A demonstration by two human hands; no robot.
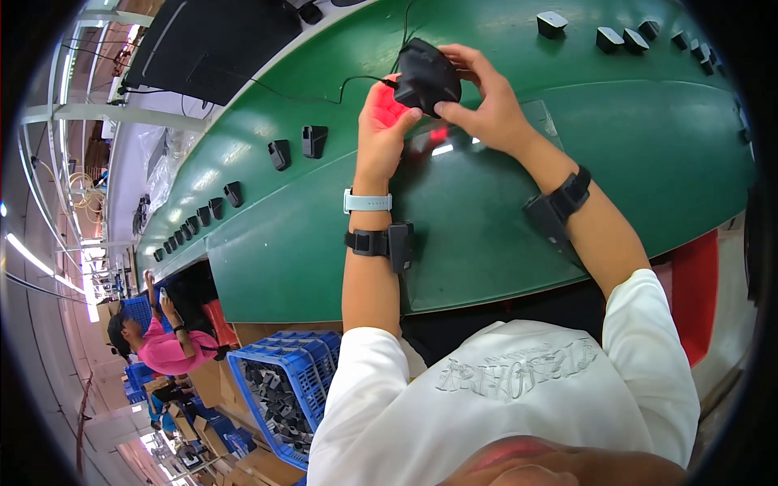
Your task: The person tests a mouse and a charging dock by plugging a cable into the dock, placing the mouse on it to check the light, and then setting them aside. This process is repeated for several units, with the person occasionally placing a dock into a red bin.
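Note:
A black angular plastic device (427, 77) is held up over the far part of the green table, between my two hands. My left hand (381, 130) supports it from the left, thumb against its lower edge, and the other fingers are partly hidden behind it. Red light glows on that palm and reflects on the table below. My right hand (486, 101) grips the device's right side, thumb at the bottom and fingers along the top. A thin black cable (350, 79) runs to the device's left side near my left fingers.
Black units stand in a curved row (215, 208) at left, two (314, 142) closer by. Several pale-topped units (552, 24) sit at the far right. A black monitor-like panel (211, 57) is far left. A blue crate (284, 381) holds dark parts; a person in pink (170, 348) sits beyond.

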